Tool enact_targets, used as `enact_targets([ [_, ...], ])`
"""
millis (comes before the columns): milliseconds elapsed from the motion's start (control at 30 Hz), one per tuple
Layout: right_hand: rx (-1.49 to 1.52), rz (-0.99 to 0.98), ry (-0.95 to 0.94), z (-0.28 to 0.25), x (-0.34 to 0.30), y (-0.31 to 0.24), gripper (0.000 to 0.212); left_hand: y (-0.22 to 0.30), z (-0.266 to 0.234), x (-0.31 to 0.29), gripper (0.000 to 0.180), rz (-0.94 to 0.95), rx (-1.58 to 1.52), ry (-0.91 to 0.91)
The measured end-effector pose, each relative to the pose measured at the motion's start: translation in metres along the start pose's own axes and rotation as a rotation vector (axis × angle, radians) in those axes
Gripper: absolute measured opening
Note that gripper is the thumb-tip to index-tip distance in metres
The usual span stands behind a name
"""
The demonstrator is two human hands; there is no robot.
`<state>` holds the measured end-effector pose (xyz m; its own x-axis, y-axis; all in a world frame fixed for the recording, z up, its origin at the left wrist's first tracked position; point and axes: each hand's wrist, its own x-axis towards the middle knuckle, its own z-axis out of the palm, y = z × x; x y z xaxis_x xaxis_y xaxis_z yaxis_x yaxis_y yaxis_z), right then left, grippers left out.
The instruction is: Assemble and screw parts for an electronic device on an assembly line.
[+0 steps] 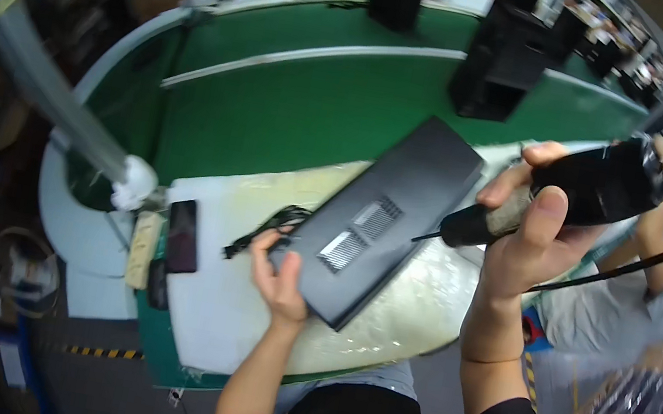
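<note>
Clasps a black electric screwdriver in the right hand, right of centre in the frame, grip wrapped snugly round the barrel. Points the bit down and left, toward the right long edge of a black vented casing lying diagonally at mid-frame, above a pale foam sheet on the table; cannot tell whether touching. Rests the left hand at the casing's lower-left end, thumb and fingers parted about the edge; cannot tell whether pinching firmly or merely steadying.

Could scratch the dark face by letting the bit skid, given such a slanted approach. Could catch and bend the perforated grilles, just left of the tip, by drifting inward. Could swivel the casing by pressing on the right side against a light hold at lower left, especially over slick-looking foam. Could trap the black cable bundle, beside the left fingers, or nudge the smartphone, farther left, by sliding the casing that way. Could pull the screwdriver off line by snagging the power cord, looped behind the wrist at right.
</note>
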<state>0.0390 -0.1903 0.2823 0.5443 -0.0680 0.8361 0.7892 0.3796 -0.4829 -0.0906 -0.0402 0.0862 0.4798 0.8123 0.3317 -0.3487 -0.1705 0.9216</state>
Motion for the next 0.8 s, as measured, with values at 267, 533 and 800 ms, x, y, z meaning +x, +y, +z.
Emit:
enact_targets([
  [267, -0.697, -0.061, 0.274, -0.172, -0.037, 0.057, 0.033, 0.000, 0.009, -0.006, 0.041, -0.036, -0.204, -0.020],
  [533, -0.858, 0.070, 0.170, -0.191, -0.059, 0.073, 0.036, 0.009, 0.013, -0.004, 0.040, -0.043, -0.139, -0.007],
  [800, -0.071, 0.106, 0.052, -0.036, -0.011, -0.017, 0.044, -0.007, 0.000, -0.004, 0.039, 0.011, -0.092, 0.040],
])
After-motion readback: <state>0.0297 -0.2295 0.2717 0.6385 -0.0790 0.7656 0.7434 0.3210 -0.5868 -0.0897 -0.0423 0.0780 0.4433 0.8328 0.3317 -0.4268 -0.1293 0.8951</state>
